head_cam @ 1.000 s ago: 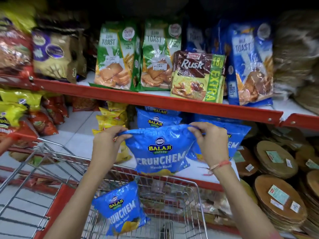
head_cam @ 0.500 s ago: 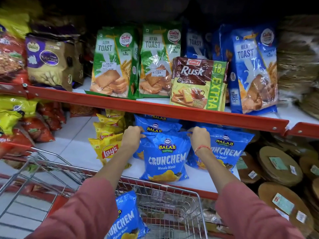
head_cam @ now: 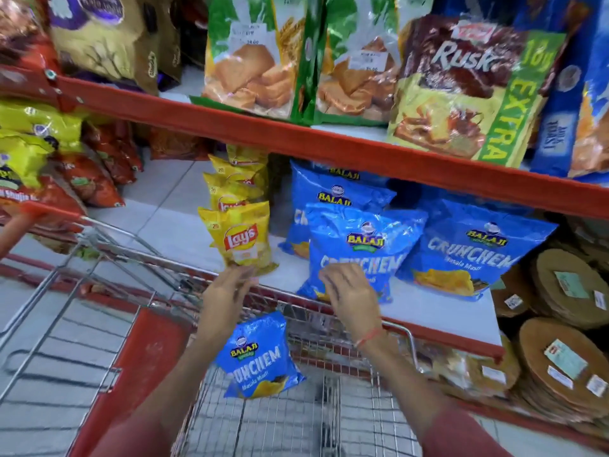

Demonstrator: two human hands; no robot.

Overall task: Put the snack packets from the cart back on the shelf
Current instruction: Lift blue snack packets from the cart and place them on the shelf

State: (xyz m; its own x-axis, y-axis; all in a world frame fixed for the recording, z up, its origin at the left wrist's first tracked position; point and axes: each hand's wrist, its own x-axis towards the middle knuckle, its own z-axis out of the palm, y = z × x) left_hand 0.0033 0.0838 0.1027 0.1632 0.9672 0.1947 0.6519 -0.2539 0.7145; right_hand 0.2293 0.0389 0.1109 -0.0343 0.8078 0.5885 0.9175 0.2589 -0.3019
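A blue Balaji Crunchem packet (head_cam: 361, 249) stands upright on the white lower shelf (head_cam: 438, 306), in front of another blue packet and beside a third (head_cam: 474, 255). My right hand (head_cam: 352, 295) hovers open just in front of its lower edge, holding nothing. My left hand (head_cam: 227, 291) is open too, fingers spread under the front yellow Lay's packet (head_cam: 242, 239). One more blue Crunchem packet (head_cam: 258, 357) leans inside the wire cart (head_cam: 296, 417) below my hands.
A red shelf rail (head_cam: 362, 150) runs overhead with toast and rusk packs (head_cam: 468, 90) above it. Red and yellow snack bags (head_cam: 49, 166) fill the left. Round brown papad stacks (head_cam: 566, 351) sit to the right. The cart's red frame (head_cam: 131, 357) stands left.
Both hands let go of the blue packet, which now stands on the shelf, and drew back toward the cart. The view moved closer and lower.
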